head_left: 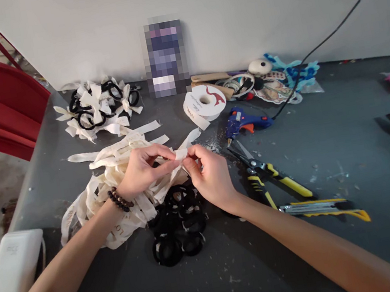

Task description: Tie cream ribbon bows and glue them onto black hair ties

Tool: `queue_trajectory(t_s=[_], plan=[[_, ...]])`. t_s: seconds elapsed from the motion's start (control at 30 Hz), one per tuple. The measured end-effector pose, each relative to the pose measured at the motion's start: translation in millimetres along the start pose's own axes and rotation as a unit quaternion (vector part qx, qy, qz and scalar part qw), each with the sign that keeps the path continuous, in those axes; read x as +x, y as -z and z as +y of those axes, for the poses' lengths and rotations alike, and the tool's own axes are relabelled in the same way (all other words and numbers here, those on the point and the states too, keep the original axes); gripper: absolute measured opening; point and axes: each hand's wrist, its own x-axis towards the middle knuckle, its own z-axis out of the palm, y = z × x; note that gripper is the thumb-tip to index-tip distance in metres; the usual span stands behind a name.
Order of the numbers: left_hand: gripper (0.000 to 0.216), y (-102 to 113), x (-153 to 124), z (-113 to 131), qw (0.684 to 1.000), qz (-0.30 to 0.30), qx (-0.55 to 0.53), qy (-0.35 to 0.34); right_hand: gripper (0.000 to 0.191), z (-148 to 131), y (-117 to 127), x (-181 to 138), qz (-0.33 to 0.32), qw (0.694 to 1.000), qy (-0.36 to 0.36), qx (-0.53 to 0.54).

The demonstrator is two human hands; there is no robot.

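Observation:
Between my two hands a short piece of white ribbon (181,154) is pinched at its ends. My left hand (144,167), with a beaded bracelet at the wrist, grips it with thumb and fingertips. My right hand (209,171) holds the other side, its fingers curled. Under my left hand lies a heap of cut white ribbon strips (109,173). Several black hair ties (175,225) are piled just below the hands. A finished-looking cluster of black hair ties with white bows (97,103) sits at the back left.
A ribbon spool (206,101) and a blue glue gun (247,120), its cord rising right, stand behind my hands. Scissors (271,173) and a yellow utility knife (324,207) lie to the right. A white power bank (12,279) is at the left edge; a phone (166,58) leans on the wall.

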Motion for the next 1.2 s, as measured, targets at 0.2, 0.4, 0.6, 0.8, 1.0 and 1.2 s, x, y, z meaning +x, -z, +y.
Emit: queue_trajectory(t_s=[0.2, 0.4, 0.6, 0.8, 1.0, 1.2], plan=[[0.024, 2, 2, -1, 0.991, 0.014, -0.098, 0.089, 0.019, -4, 1, 0, -0.010, 0.999, 0.003, 0.037], [0.036, 0, 1, 3, 0.986, 0.007, -0.138, 0.093, 0.019, -4, 4, 2, -0.030, 0.991, -0.048, 0.118], [0.049, 1, 2, 3, 0.955, -0.061, -0.263, 0.124, 0.020, 1, 5, 6, -0.118, 0.958, -0.070, 0.252], [0.040, 2, -1, 4, 0.980, -0.054, -0.165, 0.098, 0.021, -9, 7, 4, -0.051, 0.968, -0.108, 0.221], [0.049, 3, 0, 5, 0.982, -0.074, -0.145, 0.092, 0.020, -10, 6, 2, -0.087, 0.974, -0.081, 0.191], [0.058, 3, 0, -1, 0.981, -0.023, -0.167, 0.092, 0.023, -8, 4, 4, -0.029, 0.962, -0.130, 0.237]])
